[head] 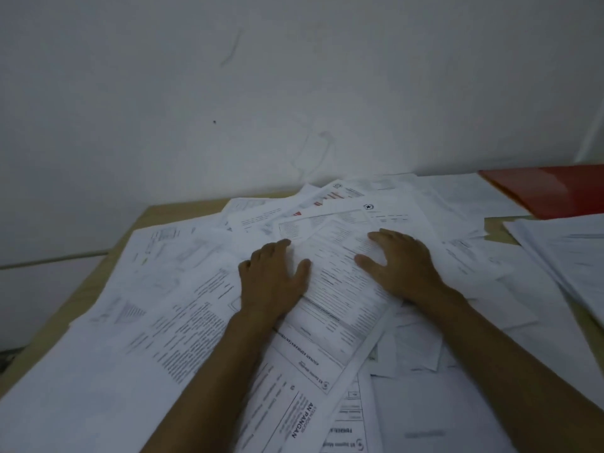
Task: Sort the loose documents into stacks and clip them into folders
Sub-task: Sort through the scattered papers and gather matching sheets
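Note:
A wide heap of loose printed documents (183,315) covers most of the wooden table (153,214). On top in the middle lies one tilted printed sheet (336,276). My left hand (274,279) rests flat on that sheet's left edge, fingers spread, holding nothing. My right hand (402,259) lies palm down on its right side, fingers apart. A red folder (555,191) lies at the far right back, partly over papers.
A separate pile of white papers (568,256) sits at the right edge. A white wall (261,93) rises directly behind the table. The table's left edge (75,299) runs diagonally, with floor beyond it.

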